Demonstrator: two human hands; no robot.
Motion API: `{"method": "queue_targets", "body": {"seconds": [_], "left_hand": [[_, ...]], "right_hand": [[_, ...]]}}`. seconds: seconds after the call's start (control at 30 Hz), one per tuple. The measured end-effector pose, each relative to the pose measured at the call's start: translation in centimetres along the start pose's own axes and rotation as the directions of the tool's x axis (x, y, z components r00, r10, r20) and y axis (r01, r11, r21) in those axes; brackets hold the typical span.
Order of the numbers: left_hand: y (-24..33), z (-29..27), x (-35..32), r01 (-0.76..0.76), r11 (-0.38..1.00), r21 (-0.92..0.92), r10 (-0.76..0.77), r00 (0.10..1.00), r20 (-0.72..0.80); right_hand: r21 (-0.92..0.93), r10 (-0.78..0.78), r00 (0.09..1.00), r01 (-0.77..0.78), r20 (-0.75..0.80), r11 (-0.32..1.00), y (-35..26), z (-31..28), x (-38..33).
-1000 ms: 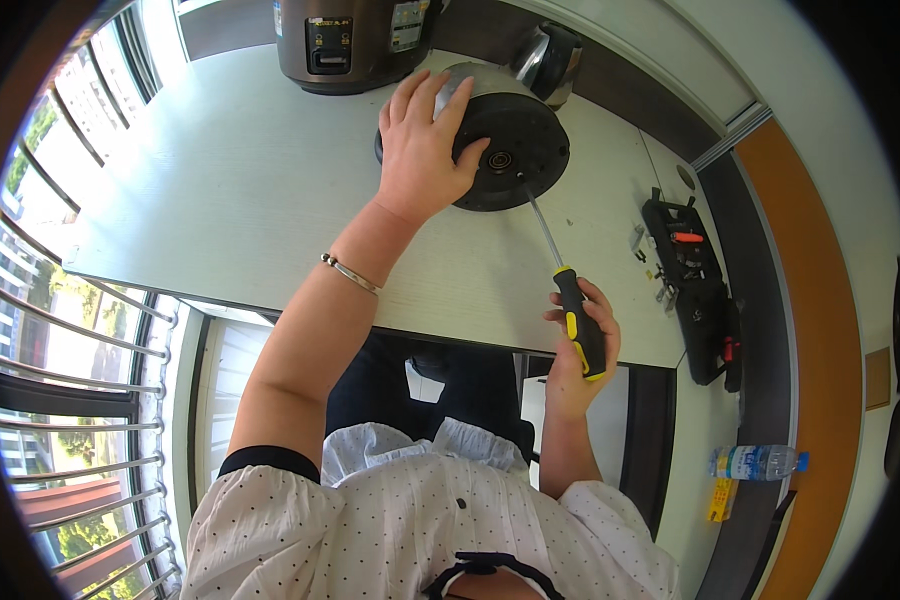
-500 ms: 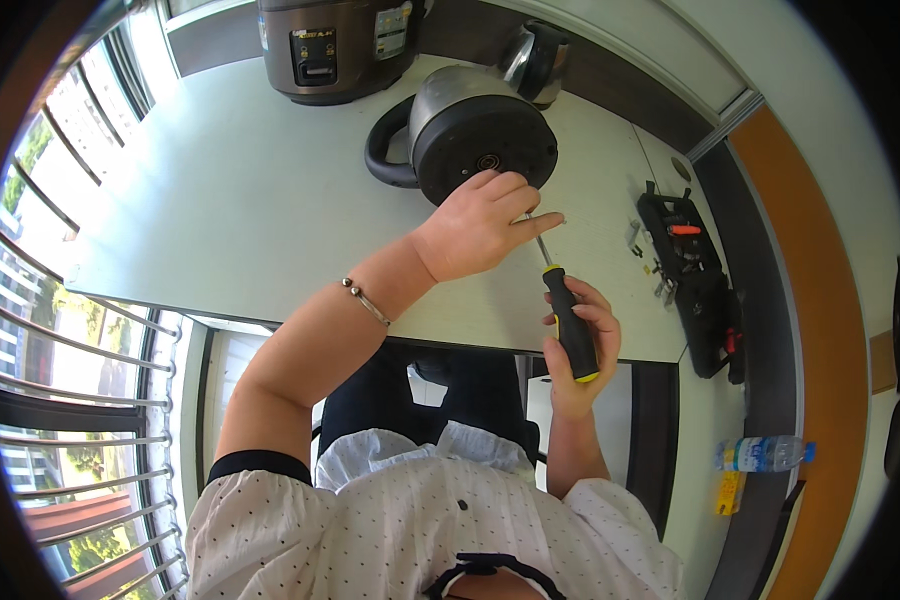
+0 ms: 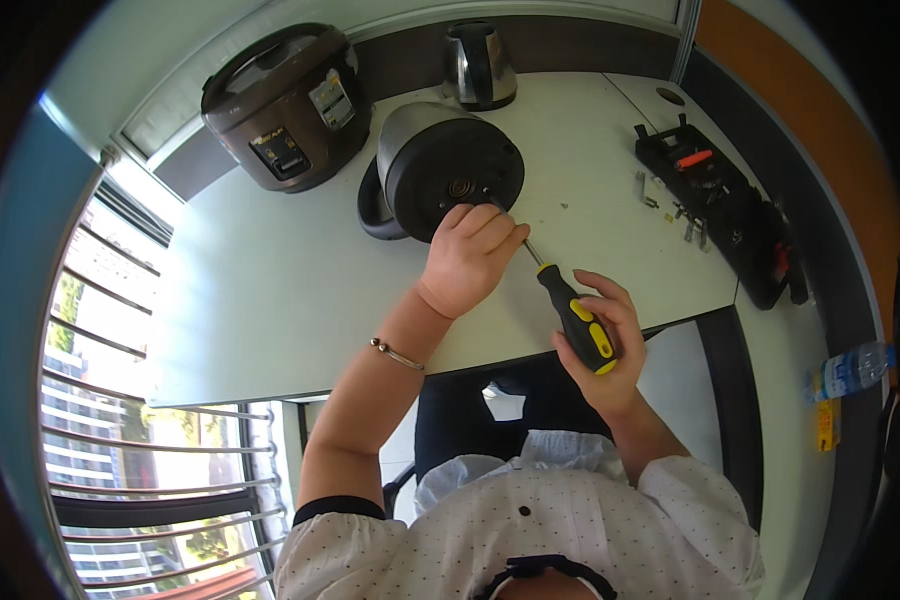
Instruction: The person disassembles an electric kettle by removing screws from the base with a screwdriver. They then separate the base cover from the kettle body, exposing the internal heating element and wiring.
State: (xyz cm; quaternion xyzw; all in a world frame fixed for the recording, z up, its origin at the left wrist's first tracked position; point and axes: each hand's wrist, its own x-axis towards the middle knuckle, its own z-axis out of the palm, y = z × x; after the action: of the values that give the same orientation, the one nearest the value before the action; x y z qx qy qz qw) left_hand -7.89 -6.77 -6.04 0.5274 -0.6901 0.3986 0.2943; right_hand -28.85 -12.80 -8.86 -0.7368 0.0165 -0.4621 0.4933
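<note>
An electric kettle (image 3: pixel 420 190) lies on its side on the table, its black round base turned toward me and its handle to the left. My left hand (image 3: pixel 470 255) is closed at the lower edge of the base, its fingers pinching the metal shaft of a screwdriver (image 3: pixel 568 305). The shaft runs up to the base, near a screw hole to the right of the central ring connector; the fingers partly cover the tip. My right hand (image 3: pixel 610 345) holds the black and yellow screwdriver handle between thumb and fingers, in a loose grip.
A brown rice cooker (image 3: pixel 290 110) stands at the back left, and a second steel kettle (image 3: pixel 478 68) behind. On the right lies an open black tool case (image 3: pixel 715 195) with small bits (image 3: pixel 685 220) beside it. A water bottle (image 3: pixel 850 372) lies farther right.
The whole view has shifted and turned. The screwdriver handle has rotated, showing yellow patches. My left index finger, stretched out before, is now curled in.
</note>
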Motion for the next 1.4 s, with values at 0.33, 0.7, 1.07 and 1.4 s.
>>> {"method": "queue_targets", "body": {"seconds": [0.33, 0.7, 1.07, 1.4], "left_hand": [[0.3, 0.2, 0.1, 0.022, 0.999, 0.027, -0.023, 0.999, 0.028], [0.5, -0.1, 0.7, 0.064, 0.997, -0.053, -0.059, 0.994, 0.090], [0.3, 0.1, 0.3, 0.042, 0.999, -0.003, -0.041, 0.998, 0.053], [0.4, 0.2, 0.4, 0.045, 0.999, 0.015, -0.046, 0.998, 0.031]], "right_hand": [[0.265, 0.134, 0.989, -0.112, -0.065, 0.958, 0.1, 0.9, -1.6], [0.001, -0.021, 0.999, 0.021, -0.045, 1.000, 0.3, -0.2, -0.8], [-0.157, -0.118, 0.991, 0.107, -0.062, 0.982, 0.2, 0.0, -0.8], [-0.059, -0.037, 0.997, 0.033, -0.069, 0.998, 0.5, 0.4, -1.5]]}}
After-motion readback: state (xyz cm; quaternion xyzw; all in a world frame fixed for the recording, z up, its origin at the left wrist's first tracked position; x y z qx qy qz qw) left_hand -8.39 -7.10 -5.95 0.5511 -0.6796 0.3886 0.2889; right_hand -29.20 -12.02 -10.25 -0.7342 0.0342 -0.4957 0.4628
